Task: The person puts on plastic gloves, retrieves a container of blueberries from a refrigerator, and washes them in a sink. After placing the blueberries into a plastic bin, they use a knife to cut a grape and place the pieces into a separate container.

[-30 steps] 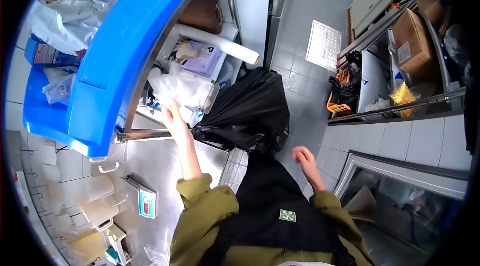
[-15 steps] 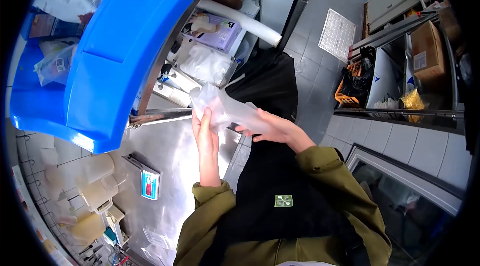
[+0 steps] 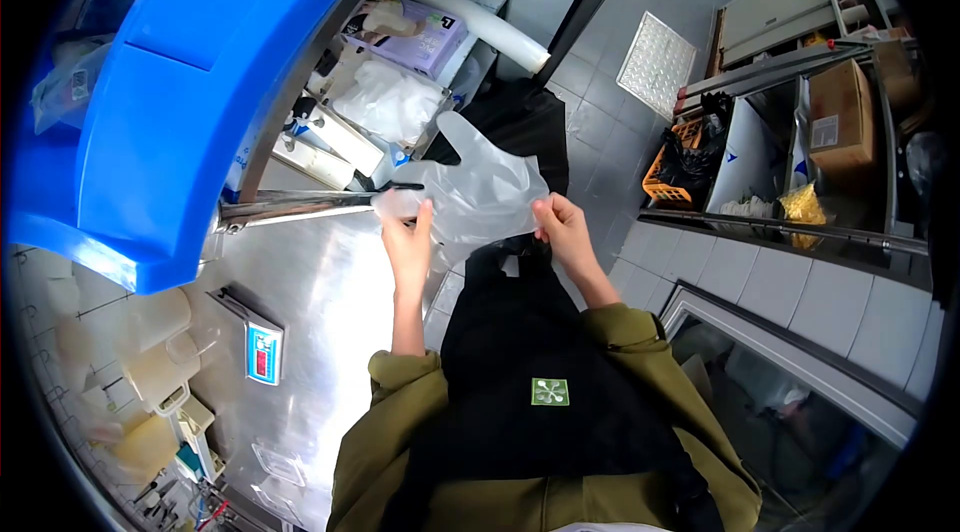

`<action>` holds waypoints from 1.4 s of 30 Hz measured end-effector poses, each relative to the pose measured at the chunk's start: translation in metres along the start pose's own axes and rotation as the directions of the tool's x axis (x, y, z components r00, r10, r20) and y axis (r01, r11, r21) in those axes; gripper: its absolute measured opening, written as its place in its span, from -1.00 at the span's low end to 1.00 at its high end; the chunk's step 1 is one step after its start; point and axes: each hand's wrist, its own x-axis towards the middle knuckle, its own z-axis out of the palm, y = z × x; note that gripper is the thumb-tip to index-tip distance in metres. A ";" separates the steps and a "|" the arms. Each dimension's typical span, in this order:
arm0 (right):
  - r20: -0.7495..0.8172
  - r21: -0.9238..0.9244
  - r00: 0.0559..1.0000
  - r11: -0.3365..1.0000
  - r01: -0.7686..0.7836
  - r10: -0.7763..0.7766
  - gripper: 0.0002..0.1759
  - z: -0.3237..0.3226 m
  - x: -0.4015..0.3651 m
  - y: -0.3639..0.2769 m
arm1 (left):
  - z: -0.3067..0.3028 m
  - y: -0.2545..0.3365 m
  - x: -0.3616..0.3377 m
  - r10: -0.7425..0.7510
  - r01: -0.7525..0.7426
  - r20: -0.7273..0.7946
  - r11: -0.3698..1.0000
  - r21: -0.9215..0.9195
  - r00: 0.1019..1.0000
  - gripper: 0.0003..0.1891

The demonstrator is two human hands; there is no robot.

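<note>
While both hands pinch its near edge, a translucent plastic bag (image 3: 480, 194) is held spread just off the steel table's (image 3: 320, 282) right edge, above a black bin bag (image 3: 520, 122).
Left hand (image 3: 408, 244) and right hand (image 3: 560, 227) each press fingers and thumb together on the film. It looks feather-light, limp, slippery and easily torn, best held at the rim or handle loops. A digital scale (image 3: 262, 357) sits nearby.

a thin, translucent white plastic bag (image 3: 470, 194) is stretched flat between two raised hands, gripped at its lower corners, its handle loops pointing up and away, above the edge of a steel counter and a black bin bag.
</note>
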 end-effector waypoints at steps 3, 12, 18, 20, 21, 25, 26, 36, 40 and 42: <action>-0.088 -0.085 0.993 0.994 0.064 -0.072 -0.70 -0.011 -0.009 0.027 | 0.010 0.001 -0.030 0.204 -0.180 -0.040 0.929 0.322 0.978 -0.55; 0.071 -0.385 0.969 0.889 0.247 -0.238 -0.76 -0.029 -0.051 0.037 | 0.074 0.014 -0.091 -0.104 0.333 0.626 0.906 -0.260 0.773 -0.80; -0.161 0.413 0.968 0.904 -0.110 0.192 -0.76 -0.048 -0.076 0.062 | 0.086 0.003 -0.097 -0.135 0.307 0.494 0.908 -0.286 0.859 -0.79; -0.397 0.179 0.917 0.983 0.033 0.041 -0.80 -0.046 -0.080 0.050 | 0.086 0.010 -0.092 -0.118 0.307 0.549 0.914 -0.266 0.827 -0.79; -0.488 0.045 0.871 0.995 0.092 -0.058 -0.80 -0.045 -0.078 0.044 | 0.087 0.013 -0.088 -0.106 0.301 0.573 0.918 -0.258 0.813 -0.78; 0.278 -0.737 0.694 0.316 0.597 -0.664 -0.54 -0.058 -0.074 -0.032 | 0.090 0.036 -0.077 -0.110 0.398 0.662 0.866 -0.302 0.742 -0.78; 0.351 -0.709 0.730 0.343 0.616 -0.586 -0.59 -0.058 -0.066 -0.042 | 0.090 0.046 -0.074 -0.121 0.449 0.685 0.833 -0.323 0.718 -0.76; 0.364 0.493 0.931 0.852 -0.176 -0.019 -0.78 -0.081 -0.040 -0.067 | 0.105 0.101 -0.007 0.436 0.361 0.807 0.734 -0.575 0.398 -0.70; 0.489 0.428 0.872 0.861 -0.277 0.038 -0.76 -0.088 -0.037 -0.053 | 0.116 0.098 -0.013 0.146 0.649 0.943 0.693 -0.313 0.299 -0.66; 0.644 0.313 0.762 0.885 -0.345 0.070 -0.78 -0.082 -0.036 -0.053 | 0.124 0.098 -0.019 0.247 0.658 0.931 0.659 -0.365 0.269 -0.65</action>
